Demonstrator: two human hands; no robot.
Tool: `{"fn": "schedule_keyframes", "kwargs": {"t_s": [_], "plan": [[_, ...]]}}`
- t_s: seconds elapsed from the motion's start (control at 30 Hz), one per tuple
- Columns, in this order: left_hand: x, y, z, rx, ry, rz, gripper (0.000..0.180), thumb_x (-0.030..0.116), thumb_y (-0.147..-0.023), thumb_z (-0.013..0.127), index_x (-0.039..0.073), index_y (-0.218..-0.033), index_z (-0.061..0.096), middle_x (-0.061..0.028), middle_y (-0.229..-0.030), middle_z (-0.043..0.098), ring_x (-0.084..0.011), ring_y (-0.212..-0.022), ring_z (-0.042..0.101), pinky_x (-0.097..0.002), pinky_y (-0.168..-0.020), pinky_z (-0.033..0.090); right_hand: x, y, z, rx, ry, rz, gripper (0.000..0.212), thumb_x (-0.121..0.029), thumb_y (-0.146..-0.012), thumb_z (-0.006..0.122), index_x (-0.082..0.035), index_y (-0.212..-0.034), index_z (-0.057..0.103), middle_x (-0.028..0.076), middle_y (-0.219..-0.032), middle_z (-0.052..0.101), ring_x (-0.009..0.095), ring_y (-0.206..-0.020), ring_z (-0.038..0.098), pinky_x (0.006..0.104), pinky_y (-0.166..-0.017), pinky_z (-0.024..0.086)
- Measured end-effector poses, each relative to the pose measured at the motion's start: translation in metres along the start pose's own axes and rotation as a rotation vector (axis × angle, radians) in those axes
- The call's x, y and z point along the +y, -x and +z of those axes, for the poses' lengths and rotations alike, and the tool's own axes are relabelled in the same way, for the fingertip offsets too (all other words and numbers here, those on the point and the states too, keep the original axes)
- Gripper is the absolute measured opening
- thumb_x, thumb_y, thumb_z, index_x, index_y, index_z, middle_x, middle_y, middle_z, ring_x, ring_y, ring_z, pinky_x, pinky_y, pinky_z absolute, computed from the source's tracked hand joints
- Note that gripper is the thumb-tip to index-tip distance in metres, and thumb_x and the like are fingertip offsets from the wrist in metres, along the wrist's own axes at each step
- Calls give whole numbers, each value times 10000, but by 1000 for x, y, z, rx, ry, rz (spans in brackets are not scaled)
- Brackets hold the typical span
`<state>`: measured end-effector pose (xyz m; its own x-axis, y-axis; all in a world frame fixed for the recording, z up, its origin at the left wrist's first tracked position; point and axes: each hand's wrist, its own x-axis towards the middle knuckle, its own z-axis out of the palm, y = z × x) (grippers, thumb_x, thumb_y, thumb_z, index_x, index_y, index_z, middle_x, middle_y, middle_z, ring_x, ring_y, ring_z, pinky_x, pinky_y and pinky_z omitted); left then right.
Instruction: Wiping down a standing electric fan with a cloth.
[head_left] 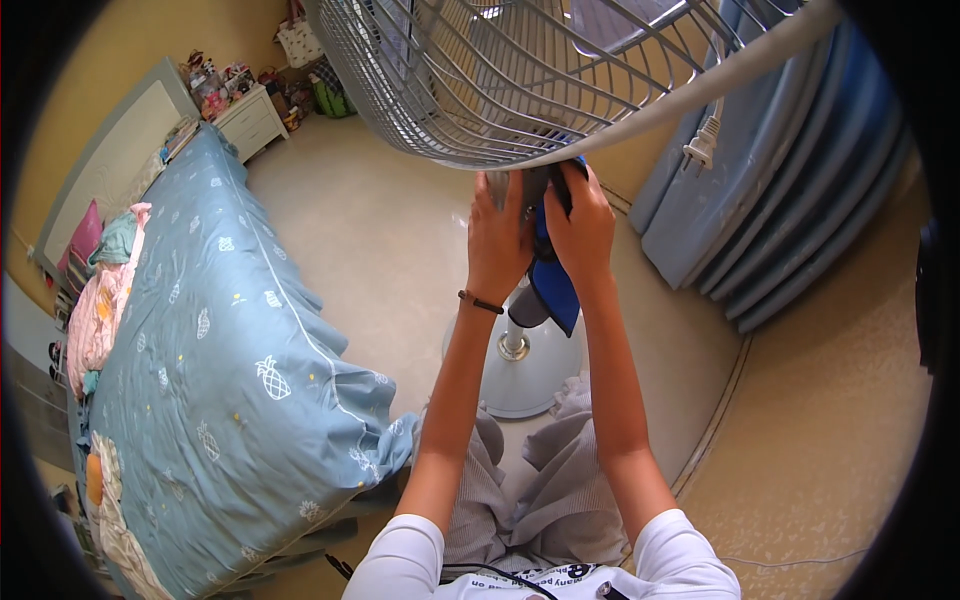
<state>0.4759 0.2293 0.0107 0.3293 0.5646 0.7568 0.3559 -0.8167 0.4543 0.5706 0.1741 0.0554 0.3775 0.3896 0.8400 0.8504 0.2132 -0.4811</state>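
Note:
A large grey floor fan [520, 125] looms at the top, its wire cage tilted over my hands, with a round base [520, 388] on the floor below. Both hands are raised just under the cage's lower rim, around the fan's neck. My left hand [498, 232] has its fingers bent upward against something grey, mostly hidden. My right hand [583, 222] closes round a dark part of a blue and black piece [553, 285] that hangs down in front of the pole. What exactly this piece is, I cannot tell.
A bed with a blue pineapple-print cover [235, 340] stands at left. Several blue-grey folded panels [720, 200] lean at right, where a white plug [703, 143] hangs. Farther back is a white drawer cabinet [250, 124] with toys on top. My knees flank the fan base.

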Motion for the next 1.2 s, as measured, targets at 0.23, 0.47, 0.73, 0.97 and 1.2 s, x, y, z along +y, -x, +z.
{"fn": "schedule_keyframes", "kwargs": {"t_s": [0.23,0.47,0.73,0.97,1.2], "plan": [[-1,-1,-1,-11,-5,4,793,-17,-736,568,150,-1440,245,-295,-1385,222,-477,-1116,405,-484,-932,369,-7,-4,6,-62,100,-73,265,-130,-739,626,-76,-998,620,122,-882,571,318,-773,592,404,-640,501],[-4,1,1,16,-12,21,593,82,-769,584,90,-1334,405,-282,-1394,219,-465,-1132,407,-482,-943,366,-18,0,1,-182,263,-143,228,-131,-739,633,-96,-965,635,111,-941,581,324,-808,585,402,-677,492],[-10,2,6,10,-80,37,544,151,-787,598,58,-1298,432,-262,-1411,214,-449,-1143,408,-471,-950,362,-9,18,14,-161,276,-145,201,-166,-731,633,-97,-919,648,111,-965,585,304,-828,584,400,-667,485],[-5,1,6,41,5,-18,783,106,-773,588,73,-1444,186,-283,-1401,235,-447,-1150,405,-478,-966,342,20,29,13,-99,276,-218,257,-125,-648,655,-52,-894,643,144,-999,584,337,-851,580,405,-706,487],[2,-1,-1,9,-41,2,741,90,-789,587,86,-1433,222,-329,-1369,242,-483,-1134,404,-491,-944,355,32,29,6,-52,209,-123,282,-99,-673,654,-36,-946,623,159,-991,581,358,-825,585,401,-681,495]]}}
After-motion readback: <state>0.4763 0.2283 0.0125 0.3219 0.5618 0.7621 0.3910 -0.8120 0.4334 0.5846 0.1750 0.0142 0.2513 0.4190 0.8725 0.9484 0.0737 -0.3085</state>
